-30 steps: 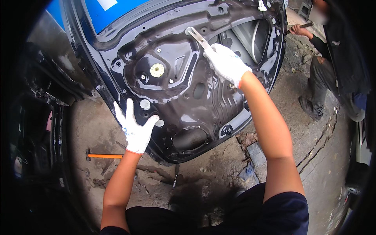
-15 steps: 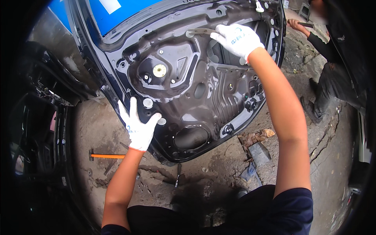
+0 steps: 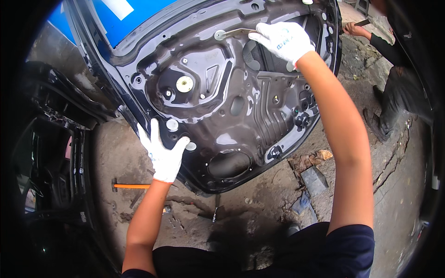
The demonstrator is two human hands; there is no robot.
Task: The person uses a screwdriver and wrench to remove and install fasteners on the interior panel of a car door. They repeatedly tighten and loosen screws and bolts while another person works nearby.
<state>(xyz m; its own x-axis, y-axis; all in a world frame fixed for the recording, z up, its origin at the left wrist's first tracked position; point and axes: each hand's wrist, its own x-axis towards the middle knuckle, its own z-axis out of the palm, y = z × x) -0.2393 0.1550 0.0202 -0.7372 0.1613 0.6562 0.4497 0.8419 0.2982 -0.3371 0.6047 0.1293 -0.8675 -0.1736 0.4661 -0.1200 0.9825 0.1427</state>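
Observation:
A dark car door [image 3: 259, 125] lies before me with its bare inner side facing up. My right hand [image 3: 286, 42], in a white knit glove, is closed on a thin, flat metal pry tool [image 3: 238, 31]. The tool's far end meets a round pale plug [image 3: 219, 35] in the upper part of the door. My left hand [image 3: 162, 153], gloved the same way, rests fingers spread on the door's left edge. Close to its fingers are a white round plug [image 3: 172, 125] and a second pale plug [image 3: 190, 146].
An orange-handled hammer [image 3: 132, 186] and a screwdriver [image 3: 216, 208] lie on the dirty concrete. A grey block [image 3: 314, 180] sits right of the door. A person in dark clothes [image 3: 403, 88] stands at the right, holding a dark bar. Another dark door [image 3: 51, 171] is at the left.
My view has shifted slightly. The pry tool has turned in my right hand and looks narrower, its end still at the round plug. My left hand stays on the door edge.

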